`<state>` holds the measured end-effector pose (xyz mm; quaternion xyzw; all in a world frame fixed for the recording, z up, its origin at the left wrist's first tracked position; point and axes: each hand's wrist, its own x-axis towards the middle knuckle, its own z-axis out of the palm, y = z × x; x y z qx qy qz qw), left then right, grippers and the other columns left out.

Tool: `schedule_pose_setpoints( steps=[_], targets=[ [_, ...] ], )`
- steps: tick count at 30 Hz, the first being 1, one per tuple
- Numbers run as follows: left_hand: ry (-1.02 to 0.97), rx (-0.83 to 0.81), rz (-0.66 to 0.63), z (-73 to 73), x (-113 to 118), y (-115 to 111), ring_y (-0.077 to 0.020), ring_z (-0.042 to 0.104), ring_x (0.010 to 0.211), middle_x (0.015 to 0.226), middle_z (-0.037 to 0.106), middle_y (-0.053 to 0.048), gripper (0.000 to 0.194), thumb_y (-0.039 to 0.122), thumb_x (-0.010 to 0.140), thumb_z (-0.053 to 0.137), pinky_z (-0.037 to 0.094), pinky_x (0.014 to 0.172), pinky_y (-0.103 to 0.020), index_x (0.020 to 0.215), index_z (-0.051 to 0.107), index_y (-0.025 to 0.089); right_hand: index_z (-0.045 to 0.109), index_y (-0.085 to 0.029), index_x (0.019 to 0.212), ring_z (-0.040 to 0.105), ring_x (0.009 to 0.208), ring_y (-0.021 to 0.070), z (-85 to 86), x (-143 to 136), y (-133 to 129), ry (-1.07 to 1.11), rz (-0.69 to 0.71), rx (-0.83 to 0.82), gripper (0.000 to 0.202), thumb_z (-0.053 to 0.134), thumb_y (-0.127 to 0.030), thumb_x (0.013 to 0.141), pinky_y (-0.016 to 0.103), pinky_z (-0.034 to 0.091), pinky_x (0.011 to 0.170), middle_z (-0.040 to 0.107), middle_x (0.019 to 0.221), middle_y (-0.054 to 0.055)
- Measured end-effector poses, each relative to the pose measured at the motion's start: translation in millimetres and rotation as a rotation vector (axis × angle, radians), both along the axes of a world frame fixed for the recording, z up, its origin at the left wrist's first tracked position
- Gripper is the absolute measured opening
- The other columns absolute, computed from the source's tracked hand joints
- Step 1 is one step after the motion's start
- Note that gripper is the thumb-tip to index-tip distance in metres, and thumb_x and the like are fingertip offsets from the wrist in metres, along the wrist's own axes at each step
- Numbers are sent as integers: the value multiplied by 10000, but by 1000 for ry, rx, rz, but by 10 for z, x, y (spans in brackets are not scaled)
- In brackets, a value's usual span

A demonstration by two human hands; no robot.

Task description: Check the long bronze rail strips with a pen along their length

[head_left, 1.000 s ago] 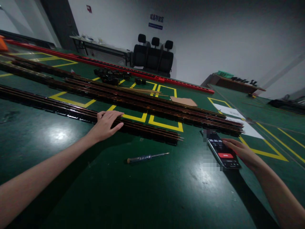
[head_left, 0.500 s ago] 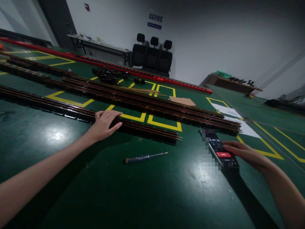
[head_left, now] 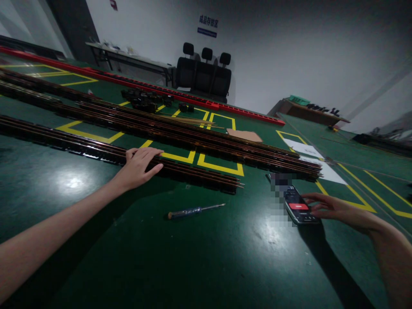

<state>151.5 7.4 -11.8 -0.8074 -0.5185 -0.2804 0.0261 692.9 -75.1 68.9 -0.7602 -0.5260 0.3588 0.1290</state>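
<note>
My left hand [head_left: 137,168] lies over the nearest long dark rail [head_left: 199,172], which carries several thin copper-coloured rods. Its fingers drape across the rods, and the thumb stretches out to the right. At the right, a phone [head_left: 301,213] lies on the green table with its lit screen up and a red button showing; part of it is blurred out. My right hand [head_left: 331,209] reaches in from the right, fingers extended against the phone's right edge. Between the hands, nearer to me, lies a screwdriver [head_left: 196,210] with a translucent blue handle, its tip pointing right.
Behind the near rail runs a thicker bundle of long rails [head_left: 180,128]. Beyond it are black parts [head_left: 144,101], a piece of cardboard [head_left: 244,135] and white paper sheets [head_left: 331,172]. A red rail [head_left: 247,113] lines the table's far side. Black seats [head_left: 203,77] stand by the wall.
My right hand's fingers have shifted from over the phone's screen to its right edge. The phone looks slightly turned. My left hand stays on the rail; the view has shifted a little.
</note>
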Motion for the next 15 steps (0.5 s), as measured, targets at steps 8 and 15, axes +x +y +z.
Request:
schedule_pose_setpoints(
  steps=[8,15],
  targets=[
    [0,1,5,-5,-3,3,-291,483,1161,1195,606,-99,430,457,858,347,257,965,-478,1182,517,231,587,-217,1012,638,869,273,-49,57,2,3,21,-1,651,778,-406,419,337,559,745,648,1055,106],
    [4,-1,7,7,3,-1,-289,485,1166,1195,606,-103,427,459,861,339,260,962,-479,1176,514,228,562,-227,1031,628,877,268,-66,65,-11,-4,36,-18,659,774,-406,433,342,548,768,654,1027,91]
  ],
)
